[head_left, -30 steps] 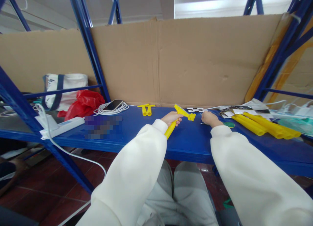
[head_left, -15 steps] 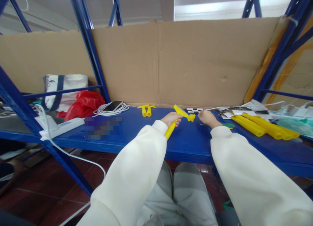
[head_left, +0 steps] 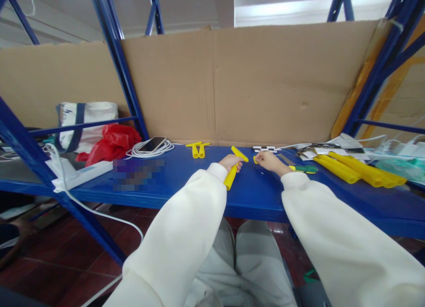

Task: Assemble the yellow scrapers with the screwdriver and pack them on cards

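My left hand (head_left: 230, 162) is closed round the stem of a yellow T-shaped plastic piece (head_left: 229, 181), whose crossbar slants up above the fingers. To its right, my right hand (head_left: 267, 160) is closed in a pinch on a small yellow scrap (head_left: 255, 160), mostly covered by the fingers. The scrap is apart from the T-shaped piece. A tool with a green and yellow handle (head_left: 306, 169) and a flat grey blade lies on the blue shelf (head_left: 199, 187), just right of my right hand.
Two more yellow T-shaped pieces (head_left: 198, 151) stand near the cardboard back wall (head_left: 265, 85). Several yellow tubes (head_left: 358, 170) lie at right beside papers. At left are a coiled white cable with a phone (head_left: 154, 144), a red bag (head_left: 114, 141) and a white power strip (head_left: 86, 175).
The small yellow scrap at the tip of the T-shaped piece has come away and is now in my right hand. That hand moved left, uncovering more of the green-handled tool.
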Demonstrator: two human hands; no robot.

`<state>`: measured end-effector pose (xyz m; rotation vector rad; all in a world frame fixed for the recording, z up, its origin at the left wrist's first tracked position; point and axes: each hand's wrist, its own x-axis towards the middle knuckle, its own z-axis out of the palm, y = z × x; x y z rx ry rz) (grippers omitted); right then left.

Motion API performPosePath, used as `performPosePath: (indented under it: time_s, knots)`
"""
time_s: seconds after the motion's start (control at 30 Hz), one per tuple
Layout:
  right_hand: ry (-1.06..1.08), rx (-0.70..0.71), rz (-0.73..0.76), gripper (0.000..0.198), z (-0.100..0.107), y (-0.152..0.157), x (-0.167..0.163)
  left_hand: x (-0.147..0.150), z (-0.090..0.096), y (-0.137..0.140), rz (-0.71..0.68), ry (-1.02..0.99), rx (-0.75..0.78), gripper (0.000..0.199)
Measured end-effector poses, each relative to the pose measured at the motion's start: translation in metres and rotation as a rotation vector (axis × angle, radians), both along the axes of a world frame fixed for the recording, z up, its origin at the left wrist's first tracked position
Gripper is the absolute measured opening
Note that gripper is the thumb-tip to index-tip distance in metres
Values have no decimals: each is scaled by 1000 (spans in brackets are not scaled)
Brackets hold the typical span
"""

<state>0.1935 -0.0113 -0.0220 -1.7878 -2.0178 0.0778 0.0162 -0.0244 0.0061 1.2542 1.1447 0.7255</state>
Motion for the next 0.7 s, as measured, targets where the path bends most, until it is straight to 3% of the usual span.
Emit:
performPosePath:
  time_s: [0.17,0.3,0.4,0.53,0.6,0.7]
  knots:
    - [-292,-56,-21,26,1,-8,-12,1,-1,3,26,30,-7,22]
    - [-400,-44,-57,32,-1,-12,-20,2,-2,4,41,32,-15,16]
    - [-339,15,-76,32,2,-12,-19,2,-2,4,47,21,-7,13]
    - [-100,82,-92,21,15,-12,-3,1,-2,4,36,-4,7,14]
    - [9,-98,9,17,20,-14,11,0,-3,5,29,-16,5,14]
    - [141,-423,184,28,22,-18,27,0,-3,6,17,-32,8,16]
